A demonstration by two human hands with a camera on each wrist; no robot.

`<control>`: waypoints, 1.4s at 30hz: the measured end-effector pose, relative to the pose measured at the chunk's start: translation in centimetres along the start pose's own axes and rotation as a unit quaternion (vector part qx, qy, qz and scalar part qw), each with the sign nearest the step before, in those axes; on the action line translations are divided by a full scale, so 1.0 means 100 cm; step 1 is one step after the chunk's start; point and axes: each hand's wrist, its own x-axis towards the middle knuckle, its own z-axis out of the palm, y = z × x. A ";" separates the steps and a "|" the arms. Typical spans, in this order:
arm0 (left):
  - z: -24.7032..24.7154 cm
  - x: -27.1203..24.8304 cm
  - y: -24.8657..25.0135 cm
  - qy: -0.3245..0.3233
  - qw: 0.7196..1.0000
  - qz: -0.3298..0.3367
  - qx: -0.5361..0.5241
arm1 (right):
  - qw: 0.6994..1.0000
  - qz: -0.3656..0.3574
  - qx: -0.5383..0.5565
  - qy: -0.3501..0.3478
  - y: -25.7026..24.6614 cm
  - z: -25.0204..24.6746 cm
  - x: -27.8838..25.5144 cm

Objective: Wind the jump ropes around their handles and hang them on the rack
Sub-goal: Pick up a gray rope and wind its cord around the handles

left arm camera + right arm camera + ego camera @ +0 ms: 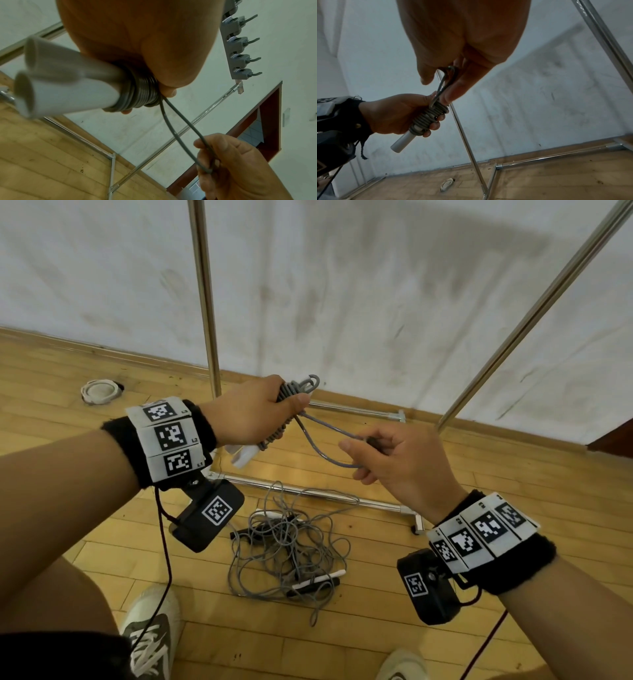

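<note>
My left hand (260, 409) grips a pair of white jump rope handles (245, 456) with grey rope wound tightly round them (279, 426); a grey hook (310, 383) sticks out above the fist. A short loop of the same rope (323, 440) runs from the bundle to my right hand (394, 457), which pinches its end. The left wrist view shows the two handle ends (56, 86) side by side and the loop (180, 128). In the right wrist view the coils (429, 116) lie under the left fingers.
A tangled pile of grey jump ropes (291, 546) with black and white handles lies on the wooden floor below my hands. The chrome rack's poles (205, 302) and base bars (308, 493) stand against the wall. A grey strip of hooks (238, 46) hangs on the rack. My shoes are near the bottom edge.
</note>
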 end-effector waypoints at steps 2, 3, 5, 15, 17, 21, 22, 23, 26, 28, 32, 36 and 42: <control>0.000 0.001 -0.003 0.008 1.000 -0.010 -0.002 | 0.999 -0.003 0.038 0.024 -0.002 -0.002 0.001; -0.001 0.002 -0.006 0.012 1.000 -0.014 -0.004 | 0.998 -0.001 0.056 0.029 -0.003 -0.003 0.002; -0.004 0.003 -0.011 0.017 1.000 -0.018 -0.004 | 0.997 0.000 0.066 0.027 -0.002 -0.005 0.002; -0.011 0.001 -0.011 0.069 0.993 -0.041 -0.083 | 0.988 0.014 -0.095 -0.119 0.009 -0.002 -0.006; -0.007 -0.002 -0.006 0.058 0.994 -0.025 -0.087 | 0.976 0.033 -0.111 -0.187 0.006 0.001 -0.006; -0.008 -0.005 0.000 0.053 0.993 -0.010 -0.105 | 0.971 0.069 -0.062 -0.219 -0.002 0.005 -0.006; -0.010 -0.006 0.001 0.051 0.991 -0.011 -0.121 | 0.973 0.067 -0.060 -0.211 -0.004 0.005 -0.006; -0.012 -0.007 0.002 0.048 0.989 -0.012 -0.137 | 0.975 0.063 -0.057 -0.206 -0.005 0.004 -0.006; -0.014 -0.011 0.005 0.033 0.982 -0.018 -0.183 | 0.976 0.041 -0.069 -0.204 -0.001 0.004 -0.005; -0.013 -0.014 0.010 0.014 0.971 -0.023 -0.236 | 0.973 0.039 -0.104 -0.202 0.007 0.003 -0.002; -0.008 -0.021 0.021 -0.037 0.956 -0.013 -0.292 | 0.969 0.036 -0.154 -0.188 0.023 0.000 0.005; -0.002 -0.028 0.027 -0.099 0.956 0.007 -0.277 | 0.978 0.071 -0.090 -0.176 0.034 0.003 0.004; 0.008 -0.033 0.029 -0.162 0.983 0.056 -0.064 | 0.985 0.122 0.025 -0.121 0.044 -0.003 0.012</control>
